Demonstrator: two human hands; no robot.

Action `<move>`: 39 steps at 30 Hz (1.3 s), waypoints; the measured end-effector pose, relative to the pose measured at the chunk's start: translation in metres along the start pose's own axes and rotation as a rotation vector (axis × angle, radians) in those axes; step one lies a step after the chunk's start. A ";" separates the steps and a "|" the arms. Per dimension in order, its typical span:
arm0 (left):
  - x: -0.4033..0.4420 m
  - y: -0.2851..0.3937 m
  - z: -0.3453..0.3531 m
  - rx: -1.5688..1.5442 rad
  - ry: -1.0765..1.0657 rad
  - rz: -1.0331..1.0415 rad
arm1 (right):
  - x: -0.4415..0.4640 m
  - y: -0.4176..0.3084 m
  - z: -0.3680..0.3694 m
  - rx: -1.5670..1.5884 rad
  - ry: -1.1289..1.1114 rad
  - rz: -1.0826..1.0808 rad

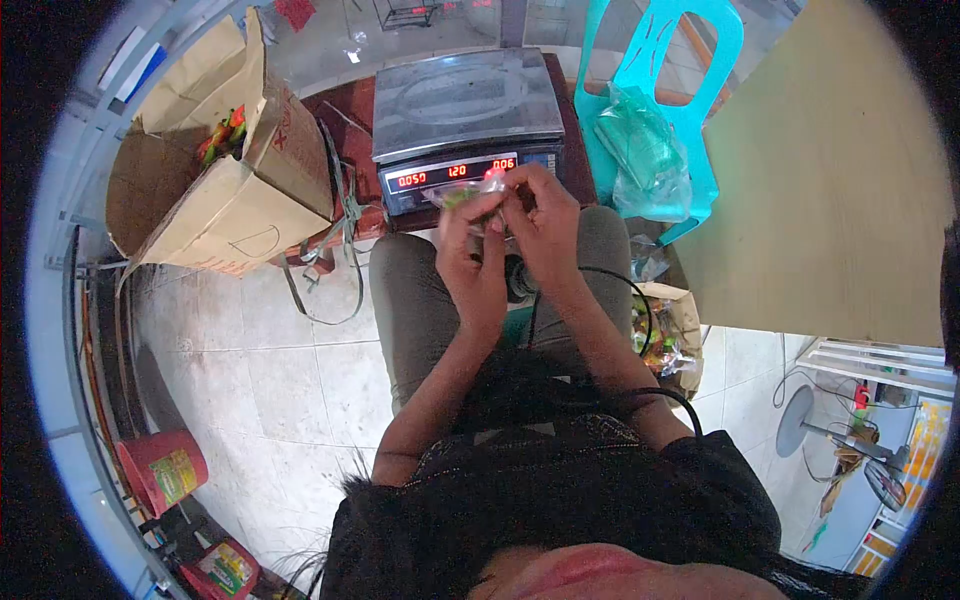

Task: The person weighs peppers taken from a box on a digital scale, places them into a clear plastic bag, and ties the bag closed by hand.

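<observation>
Both my hands meet just in front of the digital scale, fingers closed on a small clear plastic bag. Something green shows inside the bag, with a bit of red near its top; they look like small chili peppers. My left hand pinches the bag from the left and below. On its other side, my right hand grips the bag's upper right part with bent fingers. The scale's bare metal plate lies beyond the hands, and its red display is lit, partly behind my fingers.
An open cardboard box with red and green peppers stands left. On the turquoise chair lie green plastic bags. A carton of filled packets sits by my right leg. A strap dangles beside the box.
</observation>
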State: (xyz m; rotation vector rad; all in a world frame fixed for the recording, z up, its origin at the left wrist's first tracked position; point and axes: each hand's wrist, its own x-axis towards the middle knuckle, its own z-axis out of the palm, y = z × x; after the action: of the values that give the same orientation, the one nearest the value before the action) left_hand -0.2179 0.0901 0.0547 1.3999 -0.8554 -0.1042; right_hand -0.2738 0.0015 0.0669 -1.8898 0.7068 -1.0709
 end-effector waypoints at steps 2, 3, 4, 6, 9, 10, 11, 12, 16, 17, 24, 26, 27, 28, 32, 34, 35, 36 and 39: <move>0.005 0.000 -0.001 0.045 0.093 -0.046 | -0.004 -0.003 0.002 0.045 -0.023 0.001; 0.008 0.000 -0.002 0.069 0.141 -0.067 | -0.006 -0.003 0.004 0.084 -0.036 0.003; 0.012 0.000 -0.004 0.071 0.113 -0.065 | -0.008 -0.003 0.006 0.123 -0.051 0.005; 0.018 -0.001 -0.011 0.077 0.058 -0.062 | -0.008 -0.017 0.007 0.123 -0.016 0.075; 0.019 -0.007 -0.014 0.113 -0.009 -0.092 | -0.009 -0.018 0.010 0.103 0.026 0.068; 0.019 -0.006 -0.012 0.133 0.009 -0.066 | -0.010 -0.016 0.011 0.092 0.040 0.046; 0.019 -0.005 -0.010 0.151 0.026 -0.040 | -0.010 -0.014 0.010 0.076 0.018 0.044; 0.019 -0.004 -0.008 0.170 0.044 -0.013 | -0.011 -0.011 0.009 0.060 -0.004 0.042; 0.020 -0.007 -0.007 0.222 0.077 0.077 | -0.009 -0.006 0.007 0.027 -0.061 0.028; 0.020 -0.008 -0.008 0.230 0.082 0.080 | -0.009 -0.004 0.008 0.027 -0.064 0.019; 0.024 -0.015 -0.008 0.259 0.075 0.006 | -0.003 0.010 0.015 0.343 -0.089 0.133; 0.025 -0.018 -0.011 0.144 0.038 -0.096 | 0.000 0.015 0.014 0.528 -0.124 0.180; 0.025 -0.019 -0.014 0.087 0.018 -0.149 | 0.002 0.014 0.011 0.649 -0.170 0.257; 0.026 -0.022 -0.015 0.029 0.002 -0.172 | 0.003 0.014 0.008 0.772 -0.216 0.335; 0.028 -0.031 -0.015 -0.107 0.002 -0.170 | 0.006 0.028 0.003 0.965 -0.331 0.448; 0.027 -0.040 -0.016 -0.094 -0.028 -0.090 | 0.002 0.028 0.006 1.020 -0.291 0.478; 0.028 -0.044 -0.020 -0.072 -0.074 -0.039 | 0.001 0.031 0.006 1.025 -0.278 0.492; 0.028 -0.047 -0.023 -0.049 -0.121 0.014 | -0.001 0.036 0.007 1.030 -0.264 0.505; 0.026 -0.032 -0.028 0.004 -0.190 0.057 | -0.002 0.044 0.005 1.029 -0.259 0.554</move>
State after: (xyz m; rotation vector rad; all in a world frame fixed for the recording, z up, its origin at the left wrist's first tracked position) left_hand -0.1706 0.0920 0.0402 1.3833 -1.0525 -0.1946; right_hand -0.2736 -0.0173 0.0271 -0.8392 0.3605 -0.6072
